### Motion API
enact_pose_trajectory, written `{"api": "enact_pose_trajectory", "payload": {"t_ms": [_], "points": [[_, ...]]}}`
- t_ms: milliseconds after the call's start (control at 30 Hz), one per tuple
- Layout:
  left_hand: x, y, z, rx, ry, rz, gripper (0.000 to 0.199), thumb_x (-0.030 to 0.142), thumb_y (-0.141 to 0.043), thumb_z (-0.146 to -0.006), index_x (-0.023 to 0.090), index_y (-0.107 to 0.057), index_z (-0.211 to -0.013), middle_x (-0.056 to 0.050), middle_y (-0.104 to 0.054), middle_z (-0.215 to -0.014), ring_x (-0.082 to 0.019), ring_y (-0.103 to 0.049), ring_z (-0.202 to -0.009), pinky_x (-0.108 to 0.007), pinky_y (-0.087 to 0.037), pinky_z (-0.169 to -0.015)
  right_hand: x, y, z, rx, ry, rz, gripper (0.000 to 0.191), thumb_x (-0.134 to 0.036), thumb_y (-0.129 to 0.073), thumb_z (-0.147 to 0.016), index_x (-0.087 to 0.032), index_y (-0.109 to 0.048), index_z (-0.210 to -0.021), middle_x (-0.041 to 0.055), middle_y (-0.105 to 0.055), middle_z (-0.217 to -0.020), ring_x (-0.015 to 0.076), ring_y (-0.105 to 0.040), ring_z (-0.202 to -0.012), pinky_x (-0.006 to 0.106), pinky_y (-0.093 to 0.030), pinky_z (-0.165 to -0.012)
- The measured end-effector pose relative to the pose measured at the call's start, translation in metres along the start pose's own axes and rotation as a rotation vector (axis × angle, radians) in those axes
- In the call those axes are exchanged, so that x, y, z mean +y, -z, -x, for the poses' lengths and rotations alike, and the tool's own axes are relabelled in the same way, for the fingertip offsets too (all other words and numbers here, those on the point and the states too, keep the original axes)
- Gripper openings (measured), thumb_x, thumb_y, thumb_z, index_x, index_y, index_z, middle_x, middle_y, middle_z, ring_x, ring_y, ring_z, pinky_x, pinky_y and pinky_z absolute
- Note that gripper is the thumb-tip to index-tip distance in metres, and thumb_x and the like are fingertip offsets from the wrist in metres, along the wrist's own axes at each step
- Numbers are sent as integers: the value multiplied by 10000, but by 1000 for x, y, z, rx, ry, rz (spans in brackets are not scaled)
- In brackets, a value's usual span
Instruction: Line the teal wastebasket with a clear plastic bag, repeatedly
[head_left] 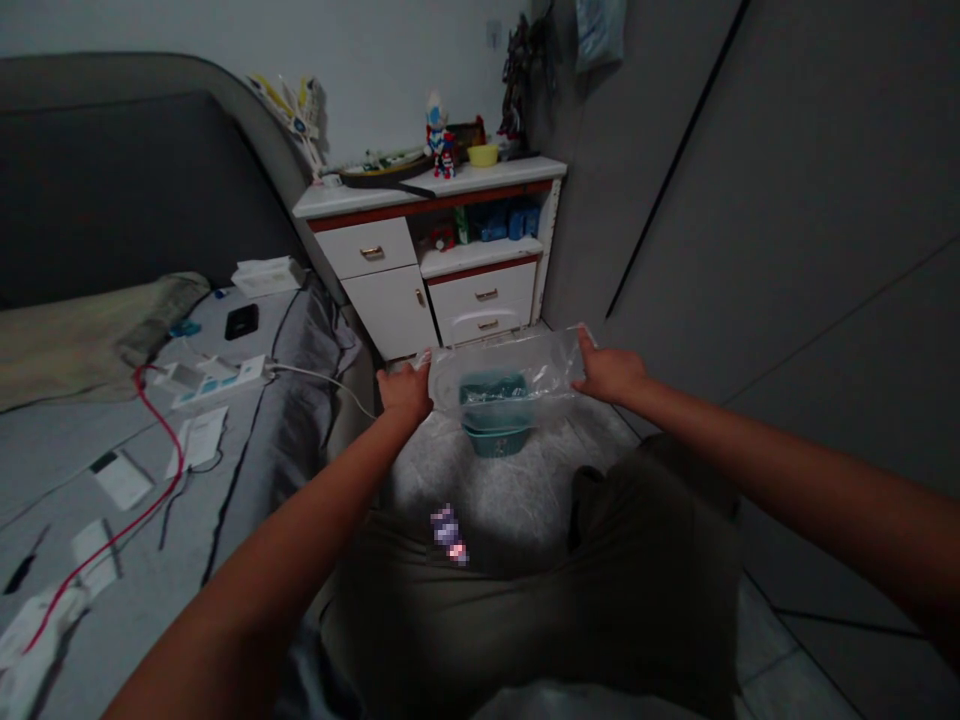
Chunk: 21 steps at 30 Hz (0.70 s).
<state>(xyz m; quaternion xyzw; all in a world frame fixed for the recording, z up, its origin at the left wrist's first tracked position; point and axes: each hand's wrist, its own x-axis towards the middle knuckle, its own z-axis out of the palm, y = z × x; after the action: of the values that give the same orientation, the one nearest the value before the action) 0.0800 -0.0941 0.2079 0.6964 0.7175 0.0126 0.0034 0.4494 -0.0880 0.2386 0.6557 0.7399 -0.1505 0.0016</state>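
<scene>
Left hand (405, 392) and right hand (611, 368) pinching both ends of a crinkly clear plastic bag (506, 375), pulled wide at waist height! A teal plastic basket (495, 430) shows through it, over a mottled grey rug (510, 480), and beyond stands a white drawer cabinet (420, 270).

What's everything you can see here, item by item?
clear plastic bag: one, transparent, held up between both hands
plastic basket: one, teal, below the bag, partly seen through it
rug: one, grey, on the floor under the basket
cabinet: one, white with reddish trim, straight ahead
toy figure: one, red, white and blue, on the cabinet top
bowl: one, yellow, on the cabinet top
bed: one, grey, at left
power strip: one, white, on the bed
cable: one, red, on the bed
trousers: one pair, olive, on the person's legs
left hand: one, on the bag's left end
right hand: one, on the bag's right end
</scene>
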Motion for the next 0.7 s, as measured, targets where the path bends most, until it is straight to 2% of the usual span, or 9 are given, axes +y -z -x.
{"api": "enact_pose_trajectory", "payload": {"t_ms": [100,200,333,433,500,567,633,700], "points": [[-4,-10,5,37,32,84,954,271,-766,-833,305,-322,-1676,-268,-617,-1397,-505,-579,-1292,-657,-247,-1126,-13,-4,7,89,-86,191,1177,-498,-723,-922,-115,28,-1743,315,-706,-1277,456,-694,-1173,525,-517,-947],[-7,-23,7,11,54,81,966,301,-787,-805,340,-344,-1663,-246,-643,-1363,-491,-605,-1240,-643,-285,-1097,-14,-13,5,43,-93,226,1119,-510,-689,-935,-134,-21,-1750,289,-715,-1284,423,-707,-1160,508,-537,-942],[-4,-37,7,10,66,48,915,295,-764,-826,366,-373,-1649,-224,-688,-1295,-452,-661,-1134,-616,-334,-1049,-5,-25,-3,-49,-79,244,942,-509,-672,-944,-197,-254,-1729,252,-670,-1385,411,-669,-1220,488,-537,-960],[5,-38,5,-7,80,88,915,287,-750,-847,356,-346,-1665,-211,-704,-1282,-443,-674,-1135,-614,-347,-1049,-10,-28,4,67,-66,237,722,-469,-615,-982,-259,-446,-1652,219,-583,-1480,378,-678,-1171,429,-546,-904],[9,-36,1,-38,102,142,951,312,-779,-836,336,-330,-1675,-205,-714,-1280,-450,-670,-1163,-614,-360,-1058,-25,-31,13,187,-32,224,549,-433,-530,-1031,-278,-574,-1556,188,-583,-1455,344,-684,-1132,394,-538,-876],[11,-35,-4,-65,118,215,979,347,-805,-828,314,-325,-1680,-208,-721,-1288,-466,-657,-1200,-616,-379,-1061,-48,-37,19,222,78,199,448,-384,-449,-1065,-267,-680,-1431,160,-634,-1366,315,-679,-1116,370,-524,-881],[9,-36,-9,-69,112,292,970,374,-807,-833,312,-336,-1679,-199,-736,-1278,-473,-650,-1222,-598,-413,-1045,-74,-49,13,157,226,176,412,-338,-428,-1069,-249,-737,-1326,144,-676,-1286,299,-671,-1123,358,-515,-904],[5,-40,-14,-54,91,359,942,390,-793,-847,331,-348,-1675,-167,-764,-1218,-459,-662,-1209,-554,-455,-1008,-97,-67,-10,72,338,156,390,-306,-458,-1052,-234,-747,-1303,142,-692,-1273,299,-654,-1170,358,-513,-944]]}}
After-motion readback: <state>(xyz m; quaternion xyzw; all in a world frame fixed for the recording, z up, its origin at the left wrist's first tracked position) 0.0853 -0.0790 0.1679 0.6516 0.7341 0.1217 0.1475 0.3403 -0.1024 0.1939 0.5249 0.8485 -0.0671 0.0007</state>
